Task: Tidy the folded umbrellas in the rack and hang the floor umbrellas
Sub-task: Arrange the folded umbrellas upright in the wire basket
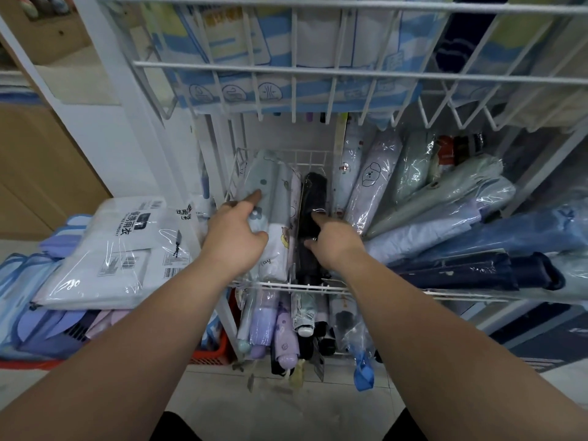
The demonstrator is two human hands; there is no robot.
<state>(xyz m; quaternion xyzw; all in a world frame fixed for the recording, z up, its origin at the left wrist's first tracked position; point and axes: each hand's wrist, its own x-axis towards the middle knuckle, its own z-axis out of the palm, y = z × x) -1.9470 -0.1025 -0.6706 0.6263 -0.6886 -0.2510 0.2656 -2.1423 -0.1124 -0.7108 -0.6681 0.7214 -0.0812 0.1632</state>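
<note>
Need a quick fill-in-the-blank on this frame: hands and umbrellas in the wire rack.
1. The right hand rests on a folded umbrella coloured ____.
2. The left hand touches the pale umbrella on the ____ side of the wire rack.
3. Each racked umbrella is wrapped in clear ____.

Missing: black; left; plastic

A white wire rack (pixel 286 285) holds plastic-wrapped folded umbrellas (pixel 375 189), one black umbrella (pixel 313 198) among them.
</note>
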